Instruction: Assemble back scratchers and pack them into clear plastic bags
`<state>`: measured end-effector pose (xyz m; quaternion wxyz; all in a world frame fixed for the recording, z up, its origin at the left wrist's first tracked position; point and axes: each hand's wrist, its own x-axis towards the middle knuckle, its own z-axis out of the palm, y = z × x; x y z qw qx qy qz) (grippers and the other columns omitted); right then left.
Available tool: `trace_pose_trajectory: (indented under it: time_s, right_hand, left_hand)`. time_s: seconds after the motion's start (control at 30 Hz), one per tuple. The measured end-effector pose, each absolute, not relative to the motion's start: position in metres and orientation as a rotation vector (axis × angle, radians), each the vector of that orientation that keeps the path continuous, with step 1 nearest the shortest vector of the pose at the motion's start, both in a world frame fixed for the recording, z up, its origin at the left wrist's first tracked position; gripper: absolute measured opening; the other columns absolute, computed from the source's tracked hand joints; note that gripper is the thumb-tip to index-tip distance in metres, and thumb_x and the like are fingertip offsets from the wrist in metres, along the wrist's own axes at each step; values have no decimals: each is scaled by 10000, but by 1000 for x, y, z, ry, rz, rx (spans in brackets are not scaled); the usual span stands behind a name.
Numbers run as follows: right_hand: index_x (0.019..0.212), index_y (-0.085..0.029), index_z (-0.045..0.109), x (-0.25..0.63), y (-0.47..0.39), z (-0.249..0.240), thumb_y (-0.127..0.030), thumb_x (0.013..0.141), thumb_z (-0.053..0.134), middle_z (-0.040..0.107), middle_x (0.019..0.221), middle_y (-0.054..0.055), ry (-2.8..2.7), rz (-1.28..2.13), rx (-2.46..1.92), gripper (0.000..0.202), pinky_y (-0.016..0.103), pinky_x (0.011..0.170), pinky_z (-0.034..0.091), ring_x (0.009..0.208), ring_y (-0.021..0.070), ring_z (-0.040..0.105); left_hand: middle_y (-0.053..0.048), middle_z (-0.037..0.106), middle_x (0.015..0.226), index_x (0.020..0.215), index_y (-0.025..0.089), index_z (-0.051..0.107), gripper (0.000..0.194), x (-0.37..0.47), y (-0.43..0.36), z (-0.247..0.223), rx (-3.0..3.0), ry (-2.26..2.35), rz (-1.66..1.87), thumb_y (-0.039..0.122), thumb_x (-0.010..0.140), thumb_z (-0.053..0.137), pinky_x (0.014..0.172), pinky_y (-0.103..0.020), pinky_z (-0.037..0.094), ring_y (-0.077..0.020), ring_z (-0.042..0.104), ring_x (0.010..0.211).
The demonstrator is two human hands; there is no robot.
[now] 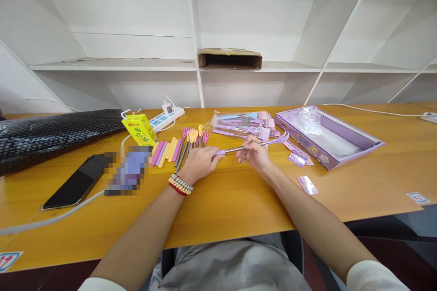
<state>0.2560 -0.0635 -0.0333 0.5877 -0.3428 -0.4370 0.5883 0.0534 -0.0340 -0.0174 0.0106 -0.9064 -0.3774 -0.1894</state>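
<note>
A back scratcher with a metal rod, a purple handle and a purple claw is held level between my hands. My left hand is closed round its handle end. My right hand pinches the rod near the claw. Left of my hands lie pink, purple and yellow handles in a row, beside several metal rods with pink and yellow claws. Behind my hands sit back scratchers in clear bags. Small shiny cards lie to the right.
An open purple box stands at the right. At the left are a yellow drink carton, a power strip, a black phone, a blurred device, a white cable and a black wrapped roll. A cardboard box sits on the shelf.
</note>
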Motion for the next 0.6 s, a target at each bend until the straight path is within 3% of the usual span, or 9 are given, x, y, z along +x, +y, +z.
trace_pose_trajectory:
  time_s: [0.2, 0.4, 0.6]
  right_hand:
    - [794, -211, 484, 263, -55, -36, -379, 646, 602, 606, 570, -15, -878, 1303, -877, 253, 211, 391, 338, 424, 112, 508]
    - [801, -201, 542, 290, -49, -31, -528, 718, 507, 592, 604, 2, -758, 1249, -799, 338, 223, 408, 351, 459, 116, 514]
    - [809, -173, 586, 308, -47, -30, -372, 683, 609, 648, 622, 18, -804, 1303, -873, 236, 199, 375, 342, 451, 116, 552]
  left_hand:
    - [-63, 664, 868, 890, 210, 639, 304, 48, -21, -18, -2697, -1226, -785, 443, 855, 446, 818, -344, 354, -201, 583, 852]
    - [-52, 652, 871, 858, 217, 641, 213, 32, -5, -23, -2497, -1343, -944, 346, 839, 472, 849, -363, 333, -209, 566, 876]
    - [-79, 613, 908, 875, 199, 631, 201, 20, 4, -24, -2227, -1485, -1055, 321, 769, 511, 848, -381, 338, -248, 538, 935]
